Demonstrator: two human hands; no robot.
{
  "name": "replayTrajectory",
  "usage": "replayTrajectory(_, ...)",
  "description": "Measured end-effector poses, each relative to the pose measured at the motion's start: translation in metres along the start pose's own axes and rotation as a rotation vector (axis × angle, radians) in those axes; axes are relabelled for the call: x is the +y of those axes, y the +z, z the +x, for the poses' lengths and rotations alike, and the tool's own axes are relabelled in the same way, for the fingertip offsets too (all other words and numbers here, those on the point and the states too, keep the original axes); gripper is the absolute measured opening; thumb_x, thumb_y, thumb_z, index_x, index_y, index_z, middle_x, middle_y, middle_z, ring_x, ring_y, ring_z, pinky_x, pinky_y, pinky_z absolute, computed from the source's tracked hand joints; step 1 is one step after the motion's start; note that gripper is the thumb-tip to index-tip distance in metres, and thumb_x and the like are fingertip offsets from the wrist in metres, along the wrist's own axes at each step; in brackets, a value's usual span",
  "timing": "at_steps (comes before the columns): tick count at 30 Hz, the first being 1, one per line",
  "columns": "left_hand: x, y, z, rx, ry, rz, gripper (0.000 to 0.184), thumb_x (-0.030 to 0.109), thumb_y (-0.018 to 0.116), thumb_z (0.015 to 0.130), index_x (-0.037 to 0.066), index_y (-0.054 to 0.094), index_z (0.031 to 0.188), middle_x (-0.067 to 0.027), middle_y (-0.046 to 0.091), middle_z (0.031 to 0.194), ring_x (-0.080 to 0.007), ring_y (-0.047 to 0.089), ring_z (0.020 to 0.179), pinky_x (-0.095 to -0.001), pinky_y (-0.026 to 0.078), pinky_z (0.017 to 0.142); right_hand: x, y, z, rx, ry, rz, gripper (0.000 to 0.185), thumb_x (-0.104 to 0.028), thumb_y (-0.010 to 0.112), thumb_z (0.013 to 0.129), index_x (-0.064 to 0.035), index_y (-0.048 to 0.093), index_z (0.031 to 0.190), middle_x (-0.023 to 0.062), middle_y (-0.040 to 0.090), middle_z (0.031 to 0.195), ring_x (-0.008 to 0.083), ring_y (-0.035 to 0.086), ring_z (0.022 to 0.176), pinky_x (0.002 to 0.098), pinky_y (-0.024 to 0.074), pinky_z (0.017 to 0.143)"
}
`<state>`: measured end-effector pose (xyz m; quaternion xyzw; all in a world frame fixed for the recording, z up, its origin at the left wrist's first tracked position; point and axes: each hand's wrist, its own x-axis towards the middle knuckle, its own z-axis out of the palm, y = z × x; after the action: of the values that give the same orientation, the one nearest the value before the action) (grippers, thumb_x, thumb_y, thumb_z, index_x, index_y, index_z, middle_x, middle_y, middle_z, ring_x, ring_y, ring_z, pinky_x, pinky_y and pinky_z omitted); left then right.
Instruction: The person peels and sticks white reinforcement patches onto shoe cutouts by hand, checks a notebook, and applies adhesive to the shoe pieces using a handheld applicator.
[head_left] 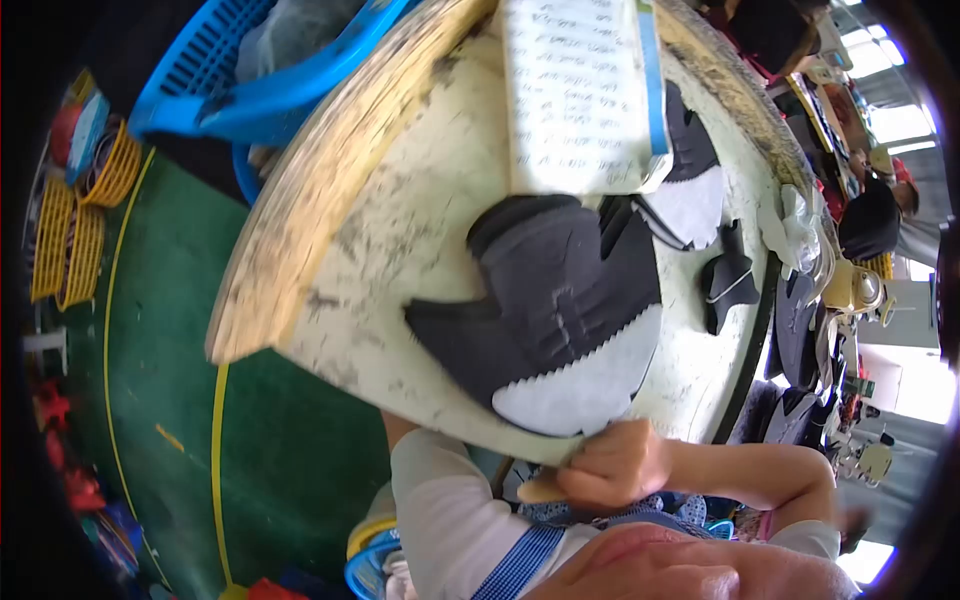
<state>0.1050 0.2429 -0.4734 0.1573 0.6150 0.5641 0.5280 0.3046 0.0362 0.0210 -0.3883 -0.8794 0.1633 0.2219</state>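
My right hand (615, 465) is closed in a fist at the table's near edge, beside the lower tip of a black cut piece. A tan, rounded end (542, 489) sticks out beside the fist; I cannot tell what it is. Black cut fabric pieces (545, 270), which look like shoe uppers, lie overlapped on the worn white tabletop (380, 230). A white zigzag-edged patch (580, 385) covers the near end of the top one. Of my left arm only the white sleeve (440, 490) and a bit of forearm show; the table hides the hand.
A handwritten sheet (575, 100) lies at the far side, over another black-and-white piece (690, 190). A small tied black bundle (730, 280) is to the right. A blue basket (240, 105) stands beyond the wooden rim (290, 220). Other people (870, 215) are at the far right.
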Motion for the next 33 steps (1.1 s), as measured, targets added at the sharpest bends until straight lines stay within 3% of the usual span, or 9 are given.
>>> replayTrajectory(7, 0.006, -0.011, 0.004, 0.013, -0.016, 0.026, 0.023, 0.013, 0.064, 0.091, -0.004, 0.07, 0.108, -0.0105, 0.074, 0.093, -0.0207, 0.069, 0.081, -0.033, 0.055, 0.074, 0.0, -0.001, -0.002, -0.03, 0.01, 0.024, 0.023, -0.021, 0.078, 0.079, -0.0147, 0.059, 0.067, -0.0056, 0.053, 0.056, 0.0056, 0.06, 0.051, 0.0199, 0.0405, 0.043)
replayTrajectory(10, 0.01, -0.011, 0.001, 0.001, -0.014, 0.027, 0.024, 0.012, 0.064, 0.091, -0.004, 0.07, 0.108, -0.0109, 0.073, 0.094, -0.0209, 0.069, 0.081, -0.0332, 0.055, 0.074, -0.003, -0.002, -0.007, -0.072, 0.058, 0.115, 0.013, -0.017, 0.069, 0.077, -0.0099, 0.058, 0.08, -0.0005, 0.05, 0.065, 0.0133, 0.06, 0.059, 0.0268, 0.0483, 0.048)
replayTrajectory(13, 0.011, -0.012, -0.001, -0.004, -0.009, 0.024, 0.024, 0.011, 0.065, 0.091, -0.004, 0.069, 0.109, -0.0113, 0.073, 0.095, -0.0211, 0.07, 0.082, -0.0333, 0.056, 0.074, 0.002, -0.002, -0.003, -0.056, 0.019, 0.126, 0.016, -0.02, 0.075, 0.08, -0.0134, 0.062, 0.073, -0.004, 0.058, 0.061, 0.0077, 0.062, 0.053, 0.0218, 0.0443, 0.044)
replayTrajectory(22, 0.013, -0.032, -0.003, 0.009, -0.005, 0.022, 0.025, 0.01, 0.065, 0.091, -0.006, 0.068, 0.111, -0.0123, 0.072, 0.097, -0.0217, 0.07, 0.083, -0.0336, 0.057, 0.075, -0.002, 0.0, -0.001, 0.009, 0.066, 0.163, 0.008, -0.01, 0.068, 0.077, -0.012, 0.062, 0.072, -0.0029, 0.058, 0.06, 0.0097, 0.061, 0.051, 0.0248, 0.0471, 0.042)
replayTrajectory(26, 0.014, -0.035, -0.002, 0.006, -0.003, 0.015, 0.026, 0.009, 0.065, 0.091, -0.006, 0.068, 0.111, -0.0128, 0.072, 0.098, -0.022, 0.07, 0.084, -0.0337, 0.057, 0.076, -0.001, 0.0, -0.004, 0.0, 0.064, 0.16, 0.004, -0.009, 0.068, 0.076, -0.0115, 0.066, 0.079, -0.003, 0.058, 0.06, 0.0103, 0.061, 0.051, 0.0249, 0.0477, 0.043)
replayTrajectory(33, 0.017, -0.04, 0.001, 0.003, -0.004, 0.008, 0.027, 0.008, 0.065, 0.091, -0.008, 0.067, 0.113, -0.0136, 0.072, 0.099, -0.0224, 0.07, 0.085, -0.034, 0.058, 0.076, -0.002, -0.002, -0.002, -0.012, 0.066, 0.181, 0.013, -0.01, 0.069, 0.076, -0.0101, 0.07, 0.089, -0.0032, 0.057, 0.06, 0.0106, 0.06, 0.051, 0.025, 0.0479, 0.043)
